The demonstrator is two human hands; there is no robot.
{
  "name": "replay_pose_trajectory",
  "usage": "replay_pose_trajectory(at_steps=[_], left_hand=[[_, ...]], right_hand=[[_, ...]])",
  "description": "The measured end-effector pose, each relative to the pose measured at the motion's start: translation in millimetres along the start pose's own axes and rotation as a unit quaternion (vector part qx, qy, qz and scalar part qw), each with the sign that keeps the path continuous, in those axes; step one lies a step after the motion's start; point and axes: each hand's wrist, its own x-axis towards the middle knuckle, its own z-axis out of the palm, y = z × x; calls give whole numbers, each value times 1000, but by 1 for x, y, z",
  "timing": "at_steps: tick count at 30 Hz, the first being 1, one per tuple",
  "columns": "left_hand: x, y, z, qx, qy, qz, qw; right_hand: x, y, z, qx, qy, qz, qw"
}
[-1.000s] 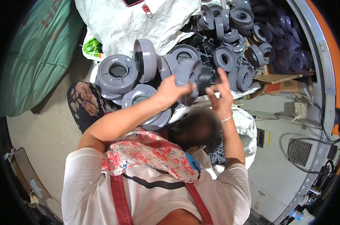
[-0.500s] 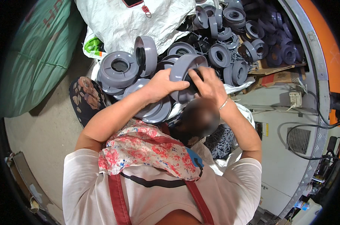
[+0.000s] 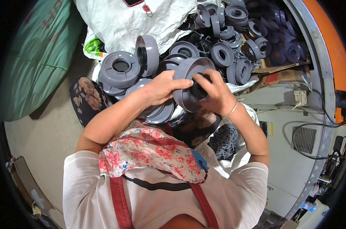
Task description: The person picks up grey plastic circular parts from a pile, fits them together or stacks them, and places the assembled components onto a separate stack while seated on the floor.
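Note:
My left hand (image 3: 163, 88) grips the left side of a grey plastic flanged ring (image 3: 183, 69), thumb over its wall. The ring is tilted with its hollow toward me. Inside the hollow, my right hand (image 3: 219, 94) has its fingers curled over a black inner ring (image 3: 198, 88) at the centre. Those fingers partly cover the black ring, so I cannot tell how far it sits in the hole. Close to my left hand stands another grey ring (image 3: 152, 53) on edge, with black inside. A wide grey flanged piece (image 3: 120, 68) lies flat beside it.
Several more grey rings (image 3: 222, 54) pile up at the far right. White woven sacking (image 3: 131, 28) spreads at the back, and a green sack (image 3: 39, 57) stands left. Thin grey plastic scraps (image 3: 222, 143) fill a white bag by my right forearm. A pale machine cabinet (image 3: 282, 160) borders the right.
The held ring has turned so that its hollow faces me more. My right hand has shifted slightly right and down, its fingers now curled over the black inner ring.

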Motion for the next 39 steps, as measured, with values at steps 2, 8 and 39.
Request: replay_pose_trajectory(at_steps=[2, 8, 39], left_hand=[[-1, 3, -3, -12, -8, -34, 999], [-1, -13, 9, 105, 59, 77, 990], [19, -14, -66, 505, 348, 122, 780]], right_hand=[[2, 2, 0, -73, -25, -84, 994], [6, 7, 9, 173, 70, 138, 973], [97, 224, 187, 513, 39, 538, 668]])
